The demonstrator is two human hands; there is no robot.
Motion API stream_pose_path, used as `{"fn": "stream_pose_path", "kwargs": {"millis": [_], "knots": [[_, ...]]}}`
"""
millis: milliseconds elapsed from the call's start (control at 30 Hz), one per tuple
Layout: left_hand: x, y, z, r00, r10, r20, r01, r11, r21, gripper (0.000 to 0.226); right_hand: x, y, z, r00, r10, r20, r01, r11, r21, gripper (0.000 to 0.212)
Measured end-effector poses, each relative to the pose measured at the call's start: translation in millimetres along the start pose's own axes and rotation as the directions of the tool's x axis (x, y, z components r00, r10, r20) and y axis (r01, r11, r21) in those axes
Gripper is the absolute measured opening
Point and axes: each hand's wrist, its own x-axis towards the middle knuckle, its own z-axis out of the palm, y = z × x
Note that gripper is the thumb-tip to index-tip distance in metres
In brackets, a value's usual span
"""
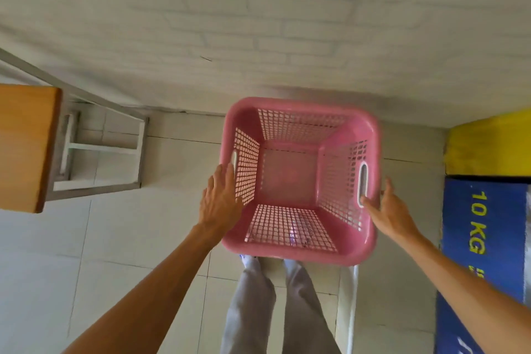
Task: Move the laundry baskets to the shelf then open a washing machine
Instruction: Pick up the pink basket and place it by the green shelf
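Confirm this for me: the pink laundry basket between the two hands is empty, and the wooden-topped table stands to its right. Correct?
Not quite. The pink laundry basket between the left hand and the right hand is empty, but the wooden-topped table stands to its left, not its right. On the right is a blue and yellow surface marked "10 KG". The head view shows this.

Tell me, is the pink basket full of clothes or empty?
Empty. Looking down into the pink basket, you see its bare bottom and all four holey walls, with no clothes inside.
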Motion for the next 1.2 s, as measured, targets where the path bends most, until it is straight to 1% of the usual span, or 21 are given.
{"fn": "stream_pose_path", "kwargs": {"millis": [100,167,233,300,367,400,433,533,600,700,833,967,1100,1200], "knots": [[26,-5,19,0.997,-0.043,-0.068,0.041,0.999,-0.032,0.085,22,12,9,0.996,-0.069,-0.051,0.070,0.998,0.006,0.061],[43,-3,27,0.994,-0.060,-0.094,0.053,0.996,-0.070,0.086,32,17,15,0.992,-0.100,-0.078,0.100,0.995,-0.003,0.065],[58,2,29,0.990,-0.077,-0.117,0.058,0.986,-0.158,0.090,38,21,21,0.988,-0.115,-0.100,0.115,0.993,0.001,0.067],[67,5,28,0.984,-0.119,-0.136,0.086,0.970,-0.227,0.091,40,26,24,0.987,-0.106,-0.120,0.108,0.994,0.013,0.062],[69,2,25,0.968,-0.212,-0.136,0.159,0.933,-0.322,0.089,39,27,25,0.989,-0.055,-0.138,0.063,0.997,0.054,0.055],[65,0,21,0.961,-0.247,-0.125,0.184,0.907,-0.378,0.086,38,25,23,0.989,-0.035,-0.144,0.046,0.996,0.077,0.052],[57,-1,18,0.961,-0.250,-0.122,0.179,0.892,-0.415,0.083,34,23,22,0.989,-0.026,-0.149,0.041,0.994,0.098,0.049],[15,-9,5,0.962,-0.203,-0.184,0.101,0.888,-0.448,0.077,14,11,9,0.983,-0.049,-0.175,0.072,0.989,0.127,0.042],[-20,-19,-10,0.951,-0.219,-0.217,0.084,0.861,-0.502,0.077,-10,-2,-5,0.981,-0.089,-0.172,0.113,0.985,0.132,0.043],[-83,-32,-49,0.926,-0.283,-0.250,0.091,0.811,-0.578,0.077,-59,-35,-35,0.978,-0.142,-0.155,0.162,0.979,0.127,0.048],[-170,-33,-126,0.873,-0.358,-0.330,0.065,0.758,-0.649,0.067,-137,-97,-80,0.948,-0.269,-0.172,0.286,0.955,0.080,0.056],[-240,-43,-195,0.765,-0.472,-0.438,0.039,0.712,-0.701,0.059,-208,-165,-109,0.912,-0.370,-0.176,0.386,0.920,0.064,0.071],[-297,-76,-247,0.680,-0.596,-0.428,0.026,0.603,-0.798,0.059,-263,-240,-118,0.879,-0.456,-0.141,0.476,0.856,0.201,0.068],[-338,-108,-271,0.613,-0.680,-0.403,-0.009,0.504,-0.864,0.061,-299,-302,-114,0.826,-0.550,-0.123,0.562,0.791,0.240,0.067]]}}
